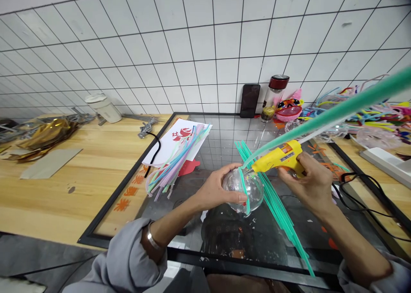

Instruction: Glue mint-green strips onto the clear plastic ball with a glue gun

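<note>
My left hand (215,191) has its fingers curled around a clear plastic ball (243,190), the thumb lying along its lower front, so the ball sits cupped in the palm above the glass work mat (221,145). A green pipe cleaner (245,190) lies curved over the ball's near face, and its long free end rises from the ball towards the upper right, blurred close to the camera. My right hand (311,182) is closed on the grip of a yellow glue gun (280,156), just right of the ball, with the nozzle touching the ball's top where the pipe cleaner meets it. I cannot tell whether the trigger is pressed.

Behind and below the ball, a bundle of green pipe cleaners (278,207) fans across the mat. Left of the ball lie pastel pipe cleaners (175,162) over a white sheet with a red cutout (180,139). Farther back from the ball, against the tiled wall, stand a dark phone (250,100) and a jar with a red lid (275,95). Right of the ball, a black cable (362,194) loops over the mat's edge, near a heap of coloured pipe cleaners (369,113).
</note>
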{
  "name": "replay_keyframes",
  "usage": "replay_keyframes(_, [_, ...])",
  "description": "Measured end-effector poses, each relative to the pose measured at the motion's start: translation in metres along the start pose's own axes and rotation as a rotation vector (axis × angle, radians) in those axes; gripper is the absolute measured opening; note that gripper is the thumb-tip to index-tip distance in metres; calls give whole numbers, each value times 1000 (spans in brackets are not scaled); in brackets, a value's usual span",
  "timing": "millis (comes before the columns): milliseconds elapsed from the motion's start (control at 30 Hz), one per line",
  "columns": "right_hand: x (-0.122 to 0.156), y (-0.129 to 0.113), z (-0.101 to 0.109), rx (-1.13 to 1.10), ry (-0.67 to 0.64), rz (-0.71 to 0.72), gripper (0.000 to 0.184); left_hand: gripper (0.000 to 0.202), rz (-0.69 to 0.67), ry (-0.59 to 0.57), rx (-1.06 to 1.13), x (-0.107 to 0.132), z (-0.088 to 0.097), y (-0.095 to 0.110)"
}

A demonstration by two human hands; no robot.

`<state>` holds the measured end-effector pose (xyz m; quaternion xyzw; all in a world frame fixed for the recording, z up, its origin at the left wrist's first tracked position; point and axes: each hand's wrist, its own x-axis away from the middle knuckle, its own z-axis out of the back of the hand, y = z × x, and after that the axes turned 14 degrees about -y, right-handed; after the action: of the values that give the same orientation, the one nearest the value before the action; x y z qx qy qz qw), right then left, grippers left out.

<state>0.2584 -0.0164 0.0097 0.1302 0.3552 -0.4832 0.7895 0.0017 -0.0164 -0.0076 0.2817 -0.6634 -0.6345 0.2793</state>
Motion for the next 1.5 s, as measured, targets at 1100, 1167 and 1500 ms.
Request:
replay_keyframes(1100, [2, -2, -1, -43, -27, -76, 31, 93, 2, -10, 4, 1, 0, -3])
replay_keyframes(1167, [1, -2, 0, -52, -28, -68, 32, 93, 8, -9, 10, 1, 0, -2])
replay_keyframes(1500, [0, -1, 2, -70, -24, -16, 30, 96, 27, -3, 12, 1, -1, -1])
